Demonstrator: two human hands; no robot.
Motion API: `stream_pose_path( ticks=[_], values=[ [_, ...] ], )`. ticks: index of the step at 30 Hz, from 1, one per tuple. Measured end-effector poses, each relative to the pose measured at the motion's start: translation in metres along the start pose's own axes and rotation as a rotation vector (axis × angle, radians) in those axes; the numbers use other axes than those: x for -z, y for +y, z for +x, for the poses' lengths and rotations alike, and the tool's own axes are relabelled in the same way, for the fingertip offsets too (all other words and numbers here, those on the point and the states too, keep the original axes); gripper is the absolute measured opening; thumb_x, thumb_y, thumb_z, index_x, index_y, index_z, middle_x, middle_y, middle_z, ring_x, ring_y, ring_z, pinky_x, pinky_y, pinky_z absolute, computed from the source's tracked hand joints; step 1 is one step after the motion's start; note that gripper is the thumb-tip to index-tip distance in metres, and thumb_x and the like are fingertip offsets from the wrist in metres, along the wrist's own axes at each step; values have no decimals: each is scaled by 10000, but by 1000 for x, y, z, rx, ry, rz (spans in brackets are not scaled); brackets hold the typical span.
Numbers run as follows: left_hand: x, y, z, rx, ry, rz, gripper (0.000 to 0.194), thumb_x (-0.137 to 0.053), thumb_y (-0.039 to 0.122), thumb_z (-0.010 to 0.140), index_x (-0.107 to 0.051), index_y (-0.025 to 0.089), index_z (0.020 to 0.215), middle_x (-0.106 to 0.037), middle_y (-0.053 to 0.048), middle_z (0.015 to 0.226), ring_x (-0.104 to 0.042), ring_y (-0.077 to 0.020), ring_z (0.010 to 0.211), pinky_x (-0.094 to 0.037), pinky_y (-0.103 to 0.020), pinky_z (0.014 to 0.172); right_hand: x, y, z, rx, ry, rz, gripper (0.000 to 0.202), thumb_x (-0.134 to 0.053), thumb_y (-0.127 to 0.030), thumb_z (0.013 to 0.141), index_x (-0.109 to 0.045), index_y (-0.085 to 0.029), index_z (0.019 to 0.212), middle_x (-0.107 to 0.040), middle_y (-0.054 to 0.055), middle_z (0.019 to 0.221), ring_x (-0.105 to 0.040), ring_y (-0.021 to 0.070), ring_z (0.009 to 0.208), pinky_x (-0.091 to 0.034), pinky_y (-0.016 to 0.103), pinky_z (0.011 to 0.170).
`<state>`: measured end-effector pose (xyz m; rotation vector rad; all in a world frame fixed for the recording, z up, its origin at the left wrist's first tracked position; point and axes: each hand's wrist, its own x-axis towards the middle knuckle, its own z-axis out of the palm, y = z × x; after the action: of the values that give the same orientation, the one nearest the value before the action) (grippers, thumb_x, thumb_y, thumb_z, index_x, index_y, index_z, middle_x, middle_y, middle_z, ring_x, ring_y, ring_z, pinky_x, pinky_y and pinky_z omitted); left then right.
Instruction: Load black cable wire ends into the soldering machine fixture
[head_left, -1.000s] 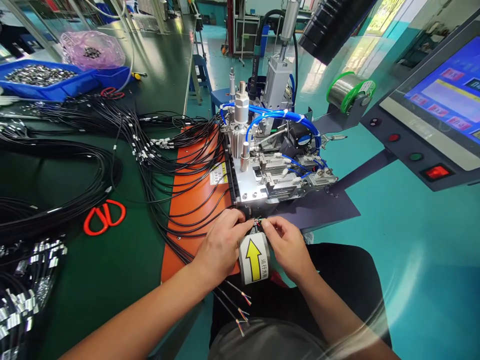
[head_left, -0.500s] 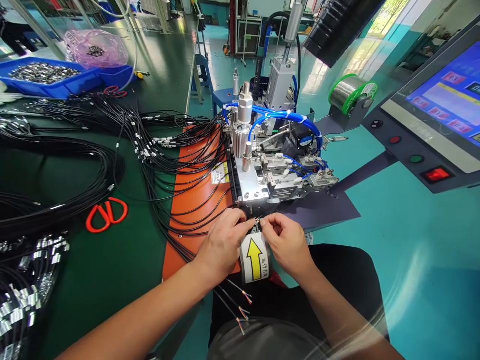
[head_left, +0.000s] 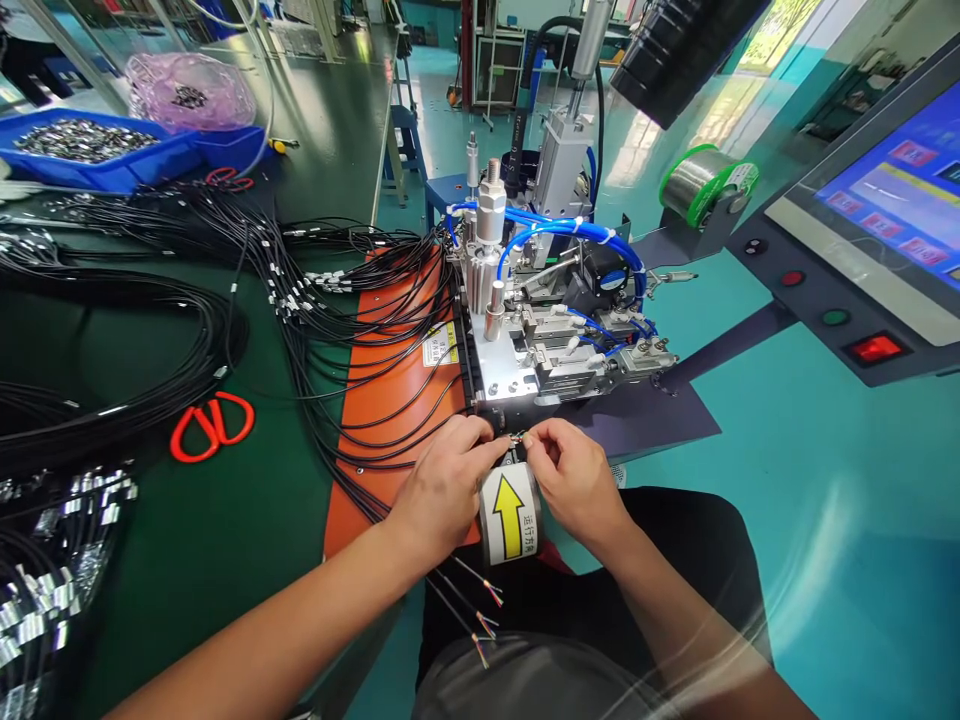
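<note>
My left hand (head_left: 446,480) is closed, its thumb and fingertips brought to a small fixture at the front of the machine. A thin black cable (head_left: 390,467) runs into it from the left. Opposite it, my right hand (head_left: 574,480) pinches something tiny, too small to name. Between the fingertips shows a small shiny metal piece (head_left: 516,440); which hand holds it I cannot tell. Just below is a round drum with a white label (head_left: 510,515) bearing a yellow arrow. Several cable ends with stripped coloured wires (head_left: 487,625) hang over my lap.
The machine (head_left: 525,330) with blue air hoses stands ahead, its orange plate (head_left: 405,400) under several cables. Cable bundles (head_left: 112,420) and red-handled scissors (head_left: 214,428) lie on the green table. At the right are a solder wire spool (head_left: 705,185) and a control panel (head_left: 862,250).
The right hand's fingers have shifted very slightly at the small metal piece. The left hand stays in place, and the view has barely moved.
</note>
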<state>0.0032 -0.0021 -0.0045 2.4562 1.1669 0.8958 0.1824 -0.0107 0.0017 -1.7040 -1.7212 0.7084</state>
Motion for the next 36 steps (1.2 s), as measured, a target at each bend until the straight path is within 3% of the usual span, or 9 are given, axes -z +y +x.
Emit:
stream_pose_path(
  ticks=[4,10,24,31,36],
  values=[
    [-1,0,-1,14,-4,29,300,-498,43,879,-681,185,1069,-579,-73,953,-525,-197,876,-497,-323,748,4,3,0,-26,-14,46,187,-525,-308,924,-628,-204,807,-620,6,747,-562,161,668,-405,289,641],
    [-4,-1,-3,19,-7,25,289,-522,40,878,-674,184,1077,-580,-68,958,-532,-195,892,-498,-321,768,8,7,4,54,-10,115,209,-527,-340,935,-662,-209,1026,-656,47,941,-586,180,750,-450,301,701],
    [-3,-1,-2,5,-6,7,268,-491,63,904,-674,173,1066,-580,-74,938,-529,-195,893,-508,-339,780,-12,10,8,37,-13,67,204,-427,-295,960,-543,-206,818,-604,32,826,-553,189,781,-401,304,711],
    [-2,1,-1,10,-10,25,271,-476,48,903,-680,166,1038,-585,-77,935,-525,-194,880,-506,-336,773,-16,6,8,-94,-38,140,263,-427,-383,953,-536,-209,789,-583,1,724,-536,175,689,-398,290,641],
    [-1,1,-1,33,-34,46,283,-506,50,885,-676,187,1065,-579,-72,948,-521,-198,885,-497,-333,769,-15,14,7,-205,-38,337,376,-450,-519,923,-607,-200,801,-579,4,627,-520,168,573,-385,272,525]
  ],
)
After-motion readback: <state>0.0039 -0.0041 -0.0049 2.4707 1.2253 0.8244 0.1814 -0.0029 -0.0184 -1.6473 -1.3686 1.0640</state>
